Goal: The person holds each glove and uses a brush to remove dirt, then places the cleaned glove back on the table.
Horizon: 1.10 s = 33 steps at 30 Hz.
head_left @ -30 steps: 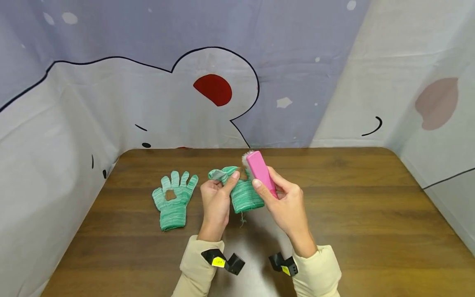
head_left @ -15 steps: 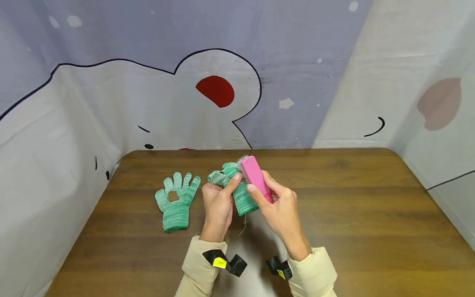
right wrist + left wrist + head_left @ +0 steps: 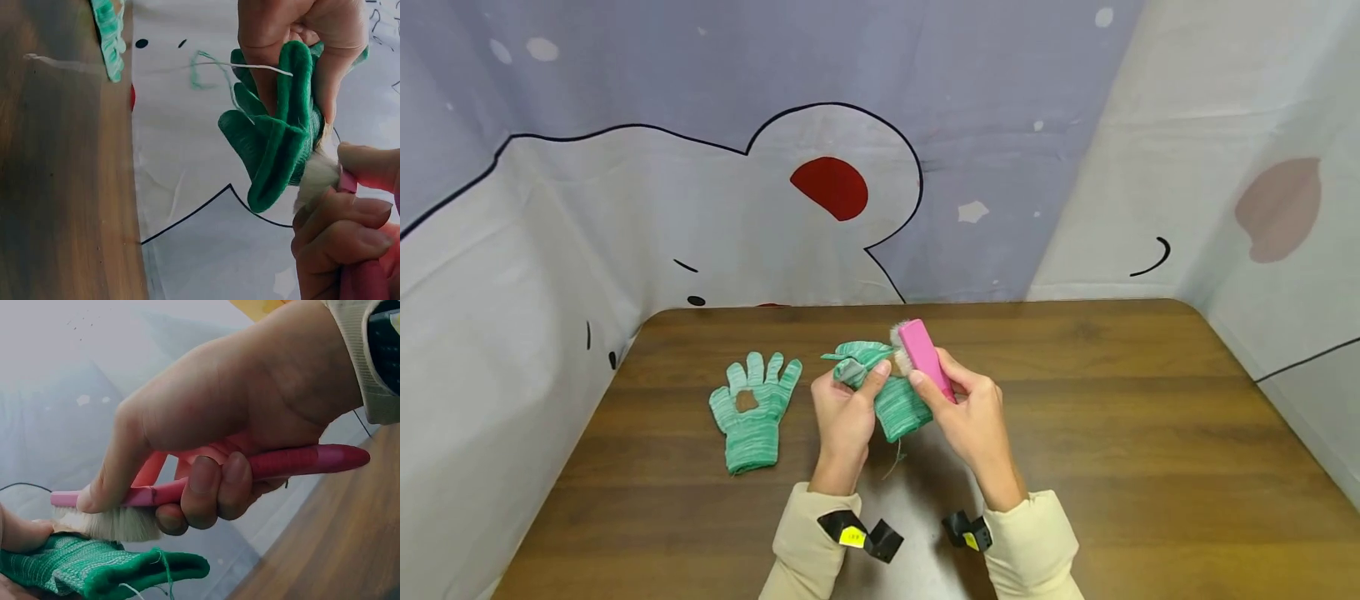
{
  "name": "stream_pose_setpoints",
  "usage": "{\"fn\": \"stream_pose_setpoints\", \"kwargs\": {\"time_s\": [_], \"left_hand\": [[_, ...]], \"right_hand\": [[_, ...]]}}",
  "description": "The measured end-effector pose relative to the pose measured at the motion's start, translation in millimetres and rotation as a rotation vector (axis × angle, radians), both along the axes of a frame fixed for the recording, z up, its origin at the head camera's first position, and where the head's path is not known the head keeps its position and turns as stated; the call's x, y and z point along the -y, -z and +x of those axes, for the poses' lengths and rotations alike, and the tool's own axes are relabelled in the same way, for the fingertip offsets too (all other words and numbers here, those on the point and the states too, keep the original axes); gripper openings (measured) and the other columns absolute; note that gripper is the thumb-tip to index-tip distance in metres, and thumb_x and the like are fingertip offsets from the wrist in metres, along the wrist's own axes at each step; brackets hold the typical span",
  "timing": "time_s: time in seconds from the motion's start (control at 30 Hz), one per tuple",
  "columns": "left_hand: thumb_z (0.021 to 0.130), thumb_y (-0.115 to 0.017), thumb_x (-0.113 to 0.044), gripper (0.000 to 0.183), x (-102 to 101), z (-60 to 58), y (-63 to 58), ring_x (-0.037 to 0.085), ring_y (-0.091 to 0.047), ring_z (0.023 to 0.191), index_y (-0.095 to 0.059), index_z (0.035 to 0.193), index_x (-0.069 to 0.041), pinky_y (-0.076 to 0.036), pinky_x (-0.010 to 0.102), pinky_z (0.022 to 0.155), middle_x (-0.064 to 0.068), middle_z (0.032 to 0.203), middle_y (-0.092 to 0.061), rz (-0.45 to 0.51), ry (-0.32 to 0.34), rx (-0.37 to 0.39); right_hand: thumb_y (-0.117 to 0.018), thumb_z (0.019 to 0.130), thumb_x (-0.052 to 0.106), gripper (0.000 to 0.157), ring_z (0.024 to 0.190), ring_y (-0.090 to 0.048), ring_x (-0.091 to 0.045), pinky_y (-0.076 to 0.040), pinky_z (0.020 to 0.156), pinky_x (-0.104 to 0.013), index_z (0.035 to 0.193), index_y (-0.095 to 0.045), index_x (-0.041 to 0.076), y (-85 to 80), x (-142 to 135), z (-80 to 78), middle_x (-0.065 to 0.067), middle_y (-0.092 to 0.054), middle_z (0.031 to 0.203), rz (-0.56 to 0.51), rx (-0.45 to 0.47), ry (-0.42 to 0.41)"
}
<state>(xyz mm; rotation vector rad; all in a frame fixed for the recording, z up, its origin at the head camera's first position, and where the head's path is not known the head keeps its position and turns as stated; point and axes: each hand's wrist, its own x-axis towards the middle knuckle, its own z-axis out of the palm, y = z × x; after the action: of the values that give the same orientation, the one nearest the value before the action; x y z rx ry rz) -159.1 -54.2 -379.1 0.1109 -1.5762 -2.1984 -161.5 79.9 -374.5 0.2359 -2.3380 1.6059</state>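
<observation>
My left hand [image 3: 844,417] grips a green knitted glove [image 3: 902,408] above the table, thumb on top by a brown patch. The glove's fingers flop over at the far side, and loose threads trail from its cuff. In my right hand [image 3: 973,408] is a pink brush [image 3: 922,350] with pale bristles [image 3: 119,525]. Those bristles lie against the glove beside my left thumb. The left wrist view shows the right thumb along the brush's back, with the other fingers curled round the handle. In the right wrist view the glove's cuff [image 3: 281,137] faces the camera.
A second green glove [image 3: 752,429] with a brown patch lies flat on the wooden table [image 3: 1150,433], left of my hands. A printed cloth [image 3: 985,150] hangs behind the table and along both sides.
The brush has shifted over the held glove, first left and nearer, then slightly back right. The held glove has tilted and moved a little nearer. The other glove stays on the table.
</observation>
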Motion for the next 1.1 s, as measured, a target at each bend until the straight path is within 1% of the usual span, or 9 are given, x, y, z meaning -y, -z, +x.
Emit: {"fn": "stream_pose_setpoints", "kwargs": {"time_s": [0.17, 0.23, 0.33, 0.4, 0.6, 0.8, 0.9, 1.0, 1.1], "left_hand": [[0.077, -0.069, 0.001, 0.016, 0.0, -2.2, 2.6, 0.012, -0.061, 0.071, -0.064, 0.088, 0.012, -0.052, 0.029, 0.069, 0.004, 0.075, -0.065, 0.001, 0.002, -0.017], [0.078, -0.069, 0.001, 0.012, 1.1, -1.9, 1.0, 0.009, -0.057, 0.070, -0.060, 0.080, 0.010, -0.050, 0.025, 0.069, 0.000, 0.070, -0.060, 0.030, 0.009, -0.039], [0.079, -0.068, 0.000, 0.019, 3.8, 0.4, -4.6, 0.007, -0.046, 0.065, -0.053, 0.068, 0.000, -0.045, 0.021, 0.065, -0.004, 0.063, -0.049, 0.062, 0.004, -0.096], [0.080, -0.068, -0.001, 0.026, 6.3, 1.5, -9.1, 0.007, -0.041, 0.064, -0.047, 0.066, -0.007, -0.043, 0.021, 0.065, -0.004, 0.062, -0.044, 0.085, 0.006, -0.129], [0.082, -0.065, -0.001, 0.014, 9.2, 0.3, -10.1, 0.009, -0.051, 0.074, -0.054, 0.075, -0.003, -0.047, 0.024, 0.075, -0.002, 0.072, -0.054, 0.100, 0.036, -0.086], [0.085, -0.062, -0.002, 0.013, 5.0, -0.4, -6.6, 0.012, -0.053, 0.081, -0.054, 0.087, 0.009, -0.047, 0.025, 0.079, 0.000, 0.079, -0.057, 0.111, 0.114, -0.093], [0.086, -0.061, -0.001, 0.009, 4.2, -1.6, -4.8, 0.012, -0.052, 0.079, -0.054, 0.083, 0.003, -0.047, 0.025, 0.077, 0.000, 0.076, -0.055, 0.124, 0.125, -0.093], [0.086, -0.061, -0.002, 0.015, 5.1, -2.6, -3.5, 0.011, -0.049, 0.074, -0.050, 0.076, -0.003, -0.046, 0.024, 0.074, 0.000, 0.072, -0.050, 0.113, 0.116, -0.085], [0.086, -0.062, -0.003, 0.012, 5.6, -2.0, -2.5, 0.010, -0.051, 0.074, -0.053, 0.079, 0.000, -0.048, 0.024, 0.073, 0.000, 0.073, -0.053, 0.097, 0.107, -0.060]], "right_hand": [[-0.072, 0.079, 0.035, 0.045, 0.069, -0.059, -0.016, -0.051, 0.059, -0.030, 0.118, -0.063, 0.015, 3.4, -1.4, -4.6, -0.008, -0.068, 0.098, 0.054, -0.030, 0.058], [-0.070, 0.080, 0.037, 0.042, 0.067, -0.058, -0.017, -0.048, 0.058, -0.030, 0.118, -0.064, 0.019, 5.1, -6.2, -7.9, -0.007, -0.068, 0.091, 0.103, -0.031, 0.105], [-0.068, 0.081, 0.038, 0.040, 0.066, -0.057, -0.018, -0.046, 0.057, -0.028, 0.118, -0.063, 0.021, 8.1, -20.0, -14.4, -0.008, -0.068, 0.087, 0.141, 0.010, 0.190], [-0.068, 0.081, 0.039, 0.041, 0.062, -0.056, -0.018, -0.046, 0.054, -0.027, 0.118, -0.063, 0.023, 8.6, -30.6, -18.5, -0.008, -0.068, 0.086, 0.113, 0.062, 0.221], [-0.070, 0.079, 0.040, 0.049, 0.054, -0.055, -0.015, -0.048, 0.045, -0.025, 0.123, -0.059, 0.023, -2.8, -40.0, -14.7, -0.010, -0.067, 0.095, -0.092, 0.197, 0.137], [-0.070, 0.079, 0.036, 0.051, 0.051, -0.054, -0.012, -0.047, 0.043, -0.025, 0.124, -0.058, 0.018, -8.8, -31.8, -7.9, -0.013, -0.067, 0.095, -0.129, 0.150, 0.053], [-0.071, 0.079, 0.034, 0.051, 0.051, -0.055, -0.014, -0.047, 0.043, -0.026, 0.124, -0.058, 0.015, -11.5, -27.2, -3.9, -0.012, -0.067, 0.096, -0.157, 0.128, 0.014], [-0.072, 0.079, 0.032, 0.049, 0.050, -0.054, -0.015, -0.047, 0.043, -0.026, 0.122, -0.059, 0.014, -15.3, -21.2, 0.1, -0.012, -0.067, 0.095, -0.183, 0.104, -0.016], [-0.073, 0.079, 0.028, 0.044, 0.047, -0.054, -0.016, -0.046, 0.042, -0.026, 0.119, -0.061, 0.012, -18.0, -15.2, 4.2, -0.013, -0.067, 0.090, -0.207, 0.082, -0.054]]}}
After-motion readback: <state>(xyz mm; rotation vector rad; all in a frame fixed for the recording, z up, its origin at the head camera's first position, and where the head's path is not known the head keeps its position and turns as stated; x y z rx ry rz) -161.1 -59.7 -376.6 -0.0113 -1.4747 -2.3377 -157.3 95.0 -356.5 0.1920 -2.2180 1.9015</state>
